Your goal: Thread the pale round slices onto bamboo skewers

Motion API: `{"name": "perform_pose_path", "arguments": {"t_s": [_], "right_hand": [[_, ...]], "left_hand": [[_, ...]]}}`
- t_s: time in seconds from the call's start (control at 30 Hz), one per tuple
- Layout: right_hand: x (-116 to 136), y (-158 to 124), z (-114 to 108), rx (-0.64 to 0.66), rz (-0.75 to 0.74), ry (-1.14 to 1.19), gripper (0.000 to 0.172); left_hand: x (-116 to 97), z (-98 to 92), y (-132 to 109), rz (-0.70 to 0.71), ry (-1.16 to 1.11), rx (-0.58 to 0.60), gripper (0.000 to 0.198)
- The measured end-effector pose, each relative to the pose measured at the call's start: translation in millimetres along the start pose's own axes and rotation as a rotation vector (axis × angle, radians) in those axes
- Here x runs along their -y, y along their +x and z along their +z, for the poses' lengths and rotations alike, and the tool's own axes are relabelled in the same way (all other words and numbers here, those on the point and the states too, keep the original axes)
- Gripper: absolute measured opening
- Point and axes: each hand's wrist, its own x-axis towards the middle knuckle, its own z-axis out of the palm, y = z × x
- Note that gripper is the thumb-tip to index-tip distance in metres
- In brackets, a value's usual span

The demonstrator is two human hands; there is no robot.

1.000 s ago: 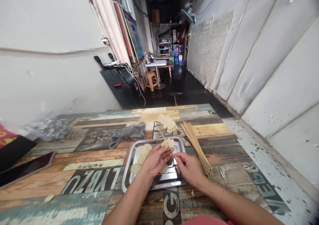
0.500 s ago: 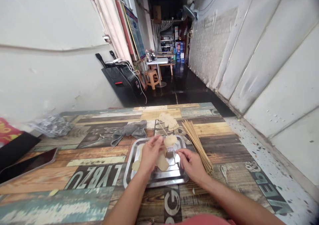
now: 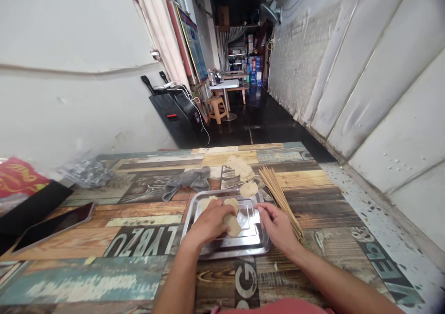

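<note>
My left hand [image 3: 209, 222] is over the metal tray [image 3: 225, 252], thumb and fingers apart. Its fingertips touch thin, pale, potato-like slices [image 3: 233, 226] lying there. In my right hand [image 3: 277, 226], at the tray's right edge, a thin wooden skewer [image 3: 256, 206] is pinched between thumb and fingers. A single pale slice [image 3: 249, 189] sits just beyond that pinch, apparently on the skewer; most of the stick is hidden. Past the tray lies a group of similar slices [image 3: 239, 167]. A bundle of bare skewers [image 3: 281, 198] rests beside my right hand.
A grey cloth [image 3: 187, 180] lies behind the tray on the wood-patterned table [image 3: 139, 279]. Farther left are a dark phone or tablet [image 3: 54, 226] and a clear bag of small grey packets [image 3: 86, 171]. A stool [image 3: 217, 109] stands across the room.
My left hand has moved away from the slice by the skewer, down onto the slices in the tray. My right hand keeps hold of the skewer. The view has shifted slightly left.
</note>
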Motion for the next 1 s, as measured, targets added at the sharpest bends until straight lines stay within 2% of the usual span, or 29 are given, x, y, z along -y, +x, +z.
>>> {"name": "perform_pose_path", "arguments": {"t_s": [0.13,0.3,0.43,0.53,0.67,0.8,1.0], "right_hand": [[-1,-1,1,0.006,0.011,-0.034,0.038],[-1,-1,0,0.023,0.012,-0.033,0.039],[0,-1,0,0.032,0.016,-0.008,0.04],[0,-1,1,0.037,0.015,-0.004,0.039],[-2,0,1,0.031,0.023,-0.007,0.039],[-1,1,1,0.021,0.02,-0.013,0.038],[-4,1,2,0.029,0.014,-0.003,0.039]], "left_hand": [[3,-1.8,2,0.064,-0.01,0.044,0.04],[1,-1.6,6,0.137,-0.055,0.035,0.022],[-1,-4.2,7,0.189,-0.164,0.047,0.016],[-3,-6.3,3,0.166,-0.177,0.105,0.023],[-9,-7.3,-4,0.061,-0.038,0.108,0.038],[-18,-7.4,-6,0.046,0.005,0.127,0.03],[-15,-5.6,-2,0.156,-0.059,0.148,0.019]]}}
